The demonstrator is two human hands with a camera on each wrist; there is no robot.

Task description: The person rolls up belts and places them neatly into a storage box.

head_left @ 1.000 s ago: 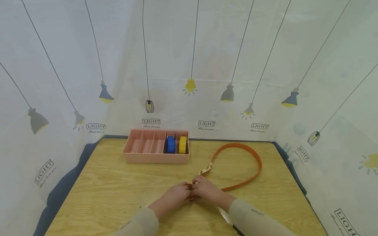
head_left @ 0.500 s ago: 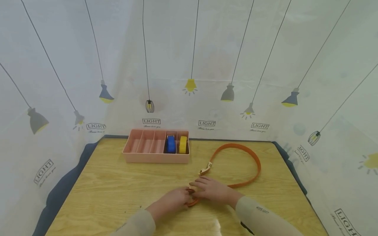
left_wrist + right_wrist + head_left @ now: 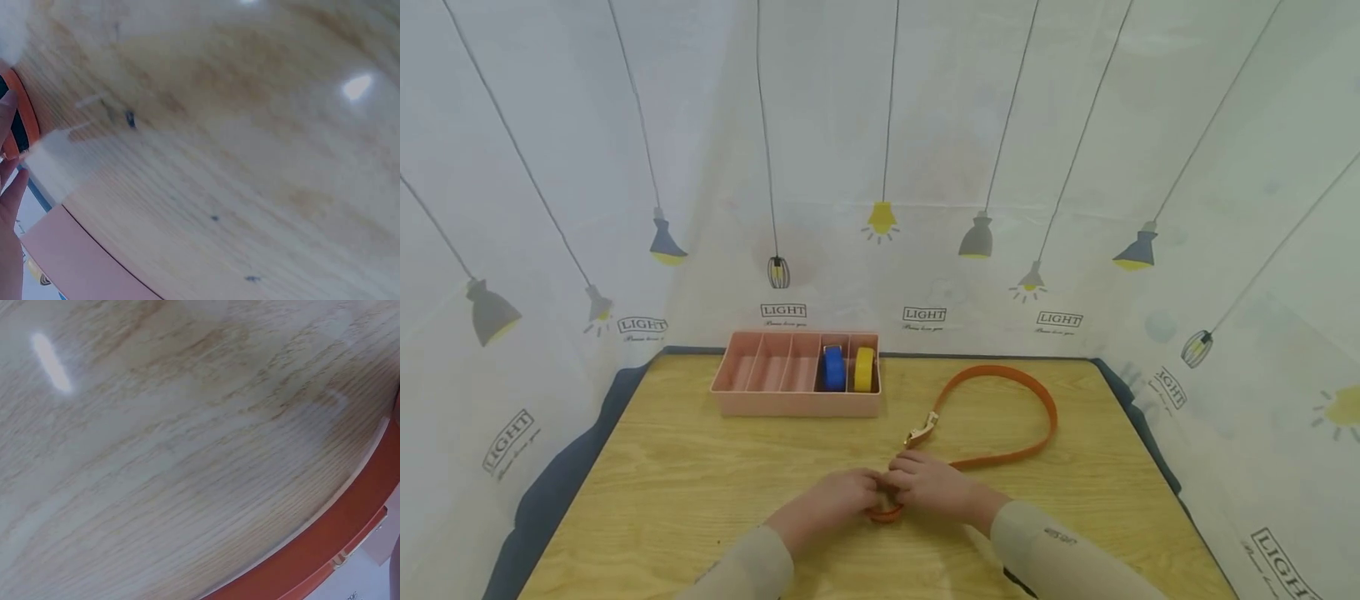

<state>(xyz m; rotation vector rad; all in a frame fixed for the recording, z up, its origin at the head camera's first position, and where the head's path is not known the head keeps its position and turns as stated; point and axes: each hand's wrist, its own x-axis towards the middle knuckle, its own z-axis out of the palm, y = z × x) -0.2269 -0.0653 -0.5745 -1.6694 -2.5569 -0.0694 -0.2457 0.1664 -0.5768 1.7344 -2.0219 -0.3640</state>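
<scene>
An orange belt (image 3: 1002, 458) lies in a wide loop on the wooden table in the head view. Its gold buckle (image 3: 921, 433) rests just beyond my hands. At the near end the belt bends into a small coil (image 3: 884, 516), partly hidden by fingers. My left hand (image 3: 837, 500) holds the coil from the left with curled fingers; in the left wrist view its fingertips touch the coil's orange edge (image 3: 30, 115). From the other side my right hand (image 3: 936, 486) grips the belt at the coil. The strap (image 3: 325, 540) runs across the right wrist view's lower right.
A pink divided box (image 3: 797, 405) stands at the table's back left. One compartment holds a blue rolled item (image 3: 834, 368), another a yellow rolled item (image 3: 864, 369). A white curtain (image 3: 842, 125) printed with lamps surrounds the wooden table (image 3: 662, 475).
The right hand moved slightly right, then back left against the coil. The belt's big loop has drawn in a little, its lower strand shifting up. The left hand stays at the coil.
</scene>
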